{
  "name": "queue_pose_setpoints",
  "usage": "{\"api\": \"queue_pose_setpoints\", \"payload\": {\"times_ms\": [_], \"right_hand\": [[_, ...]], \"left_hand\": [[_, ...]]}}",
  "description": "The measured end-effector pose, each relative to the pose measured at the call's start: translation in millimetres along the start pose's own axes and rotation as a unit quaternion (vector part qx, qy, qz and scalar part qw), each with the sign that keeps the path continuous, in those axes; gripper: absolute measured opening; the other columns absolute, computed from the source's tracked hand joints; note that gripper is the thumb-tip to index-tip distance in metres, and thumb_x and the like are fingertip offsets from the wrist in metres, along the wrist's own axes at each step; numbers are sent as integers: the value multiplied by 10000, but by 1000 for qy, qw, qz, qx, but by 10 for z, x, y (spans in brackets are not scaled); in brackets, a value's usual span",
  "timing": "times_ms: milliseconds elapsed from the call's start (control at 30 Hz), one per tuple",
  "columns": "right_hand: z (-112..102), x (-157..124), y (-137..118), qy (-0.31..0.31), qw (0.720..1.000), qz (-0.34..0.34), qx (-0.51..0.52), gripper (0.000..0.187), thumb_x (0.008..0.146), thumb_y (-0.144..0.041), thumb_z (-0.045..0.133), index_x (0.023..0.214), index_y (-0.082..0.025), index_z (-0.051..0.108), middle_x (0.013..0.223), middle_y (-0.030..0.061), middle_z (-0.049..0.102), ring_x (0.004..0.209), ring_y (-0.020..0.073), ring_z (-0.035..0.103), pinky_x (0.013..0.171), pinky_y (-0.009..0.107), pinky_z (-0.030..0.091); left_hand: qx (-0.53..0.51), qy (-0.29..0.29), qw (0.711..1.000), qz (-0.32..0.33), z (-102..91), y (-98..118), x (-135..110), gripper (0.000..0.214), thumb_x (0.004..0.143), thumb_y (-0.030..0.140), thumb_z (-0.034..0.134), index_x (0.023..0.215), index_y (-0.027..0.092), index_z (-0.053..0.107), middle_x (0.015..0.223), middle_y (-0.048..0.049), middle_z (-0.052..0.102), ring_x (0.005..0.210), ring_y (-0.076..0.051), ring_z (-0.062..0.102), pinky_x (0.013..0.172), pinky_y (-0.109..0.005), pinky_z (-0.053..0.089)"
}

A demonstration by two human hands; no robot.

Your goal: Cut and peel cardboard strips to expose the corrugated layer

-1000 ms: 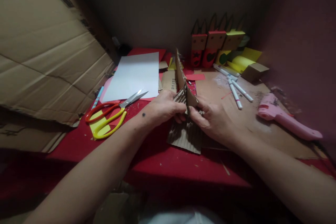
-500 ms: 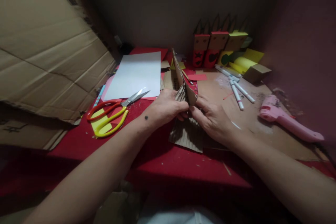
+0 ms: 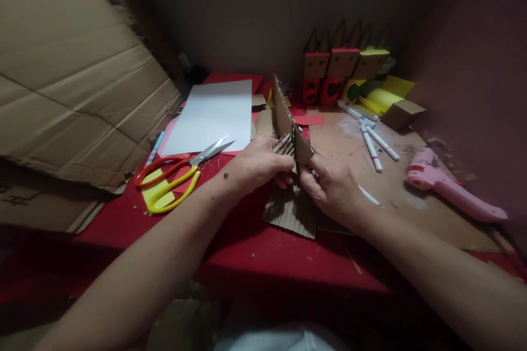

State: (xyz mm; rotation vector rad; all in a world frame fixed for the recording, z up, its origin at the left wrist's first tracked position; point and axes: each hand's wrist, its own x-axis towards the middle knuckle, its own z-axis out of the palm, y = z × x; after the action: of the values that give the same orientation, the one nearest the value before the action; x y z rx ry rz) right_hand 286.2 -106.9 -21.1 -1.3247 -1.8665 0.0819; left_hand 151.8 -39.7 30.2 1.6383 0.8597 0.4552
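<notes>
Left hand [image 3: 265,163] and right hand [image 3: 331,184] both pinch the folded corrugated cardboard [image 3: 287,143] between them, neither clearly nearer; its long upright edge slants forward and slightly left

The single view looks forward and down from the person's head, above the near side of the table [image 3: 239,249]. It is close: the left forearm [image 3: 164,252] and right forearm [image 3: 436,260] enter at the lower corners. The cardboard [image 3: 282,107] falls near mid-frame, the big carton [image 3: 74,88] bounds the left, and the wall [image 3: 247,16] crosses the top.
</notes>
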Motion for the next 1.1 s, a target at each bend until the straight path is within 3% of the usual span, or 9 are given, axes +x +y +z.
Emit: {"api": "queue_pose_setpoints", "payload": {"times_ms": [133, 233, 333, 533, 667, 1100], "right_hand": [[12, 3, 13, 17, 1000, 24, 10, 111, 832, -133, 422, 782, -173, 513, 789, 62, 546, 736, 178, 543, 669, 299, 425], [33, 2, 29, 19, 1000, 11, 22, 128, 845, -137, 410, 755, -182, 488, 815, 75, 542, 807, 200, 551, 719, 326, 437], [45, 4, 36, 18, 1000, 0, 26, 135, 843, -120, 409, 741, -186, 467, 826, 85, 522, 870, 217, 544, 757, 342, 440], [36, 14, 21, 22, 999, 8, 41, 147, 841, -92, 404, 745, -186, 463, 852, 82, 497, 862, 201, 527, 757, 331, 445], [47, 2, 22, 10, 1000, -7, 28, 116, 826, -87, 426, 783, -180, 480, 909, 88, 503, 853, 190, 511, 761, 329, 444], [52, 3, 43, 14, 999, -28, 13, 104, 803, -82, 438, 820, -170, 490, 898, 84, 503, 839, 189, 510, 743, 317, 441]], "left_hand": [[68, 23, 997, 36, 8, -56, 15, 55, 647, 150, 503, 594, 144, 518, 534, 7, 551, 492, -114, 542, 492, -230, 454], [190, 68, 973, 109, 19, -112, 31, 78, 660, 200, 489, 592, 172, 464, 551, 33, 481, 502, -95, 460, 451, -208, 356], [249, 91, 957, 116, 32, -146, 36, 82, 663, 210, 471, 594, 181, 436, 545, 40, 428, 498, -92, 396, 449, -221, 303], [232, 93, 959, 131, 74, -148, 9, 33, 665, 197, 478, 685, 172, 482, 647, 17, 488, 581, -110, 436, 519, -236, 342], [231, 116, 957, 132, 91, -134, -10, 56, 612, 134, 473, 630, 175, 439, 606, 32, 445, 559, -99, 400, 509, -228, 325], [206, 104, 965, 125, 57, -123, -14, 90, 580, 131, 491, 545, 175, 420, 525, 47, 401, 480, -78, 362, 429, -210, 271]]}}
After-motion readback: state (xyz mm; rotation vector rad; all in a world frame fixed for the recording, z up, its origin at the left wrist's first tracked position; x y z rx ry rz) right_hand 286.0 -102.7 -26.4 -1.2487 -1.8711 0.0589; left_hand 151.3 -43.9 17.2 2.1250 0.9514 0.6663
